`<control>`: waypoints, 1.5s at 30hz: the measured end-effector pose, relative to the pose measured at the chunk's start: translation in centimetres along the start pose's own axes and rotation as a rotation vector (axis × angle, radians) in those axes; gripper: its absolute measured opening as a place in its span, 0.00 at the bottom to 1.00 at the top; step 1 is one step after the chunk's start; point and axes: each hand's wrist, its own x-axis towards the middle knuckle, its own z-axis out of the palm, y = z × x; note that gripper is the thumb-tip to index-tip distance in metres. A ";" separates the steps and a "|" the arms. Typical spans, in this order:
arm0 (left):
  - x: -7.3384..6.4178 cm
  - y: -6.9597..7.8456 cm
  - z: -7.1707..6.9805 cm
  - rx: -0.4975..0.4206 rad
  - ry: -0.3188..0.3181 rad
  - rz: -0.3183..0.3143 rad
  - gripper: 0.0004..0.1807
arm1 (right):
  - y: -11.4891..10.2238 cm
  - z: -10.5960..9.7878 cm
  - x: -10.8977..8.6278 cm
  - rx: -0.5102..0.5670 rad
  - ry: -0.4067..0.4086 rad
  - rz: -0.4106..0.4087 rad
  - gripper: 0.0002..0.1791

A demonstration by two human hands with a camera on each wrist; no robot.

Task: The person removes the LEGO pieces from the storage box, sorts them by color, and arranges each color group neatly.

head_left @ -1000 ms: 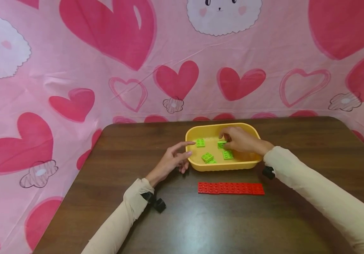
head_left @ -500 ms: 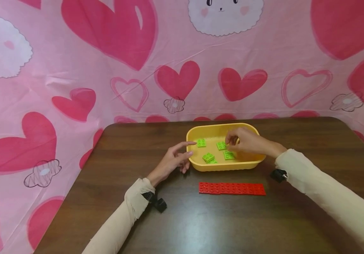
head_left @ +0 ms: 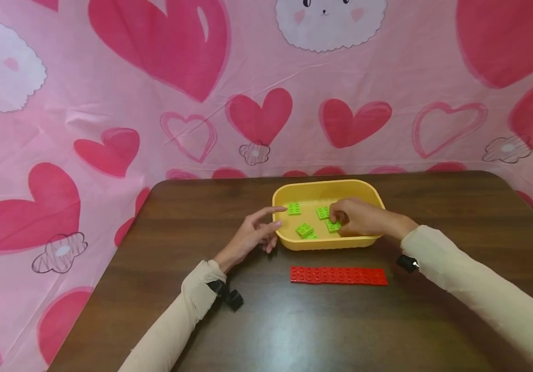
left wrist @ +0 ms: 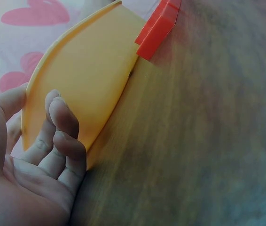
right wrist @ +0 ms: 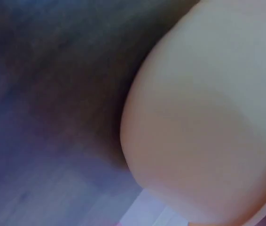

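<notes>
A yellow bin point(head_left: 326, 244) stands on the table, holding several green bricks. My left hand point(head_left: 253, 235) is at its left end, index finger and thumb reaching over the rim. In the left wrist view the other fingers of my left hand point(left wrist: 48, 155) curl loosely outside the bin wall. My right hand point(head_left: 361, 217) is down inside the bin, its thumb and fingers pinching a green brick point(head_left: 332, 226), partly covered by the fingertips. Right beside it lies another green brick point(head_left: 323, 213). The right wrist view shows only a large, blurred pale surface and the tabletop.
More green bricks sit in the bin: one green brick point(head_left: 294, 208) at the far left, and a tilted green brick point(head_left: 304, 230) resting partly on another. In front of the bin, a row of red bricks point(head_left: 338, 275) lies on the brown table point(head_left: 266, 320). A pink heart-patterned cloth point(head_left: 303, 67) hangs behind.
My right hand let go of the upper green brick, lifted and drew back to the right, then came down on the lower green brick nearer me. My left hand has stayed in place.
</notes>
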 end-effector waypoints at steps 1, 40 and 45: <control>0.0 0.0 0.0 0.000 -0.001 0.002 0.23 | 0.0 0.0 -0.1 0.005 0.017 -0.005 0.14; 0.3 -0.4 -0.4 -0.004 0.001 -0.011 0.25 | -1.9 0.4 -6.3 0.017 0.529 -0.037 0.14; 0.3 -0.2 -0.4 -0.006 0.001 -0.010 0.24 | -2.2 0.4 -6.9 0.039 0.527 -0.011 0.14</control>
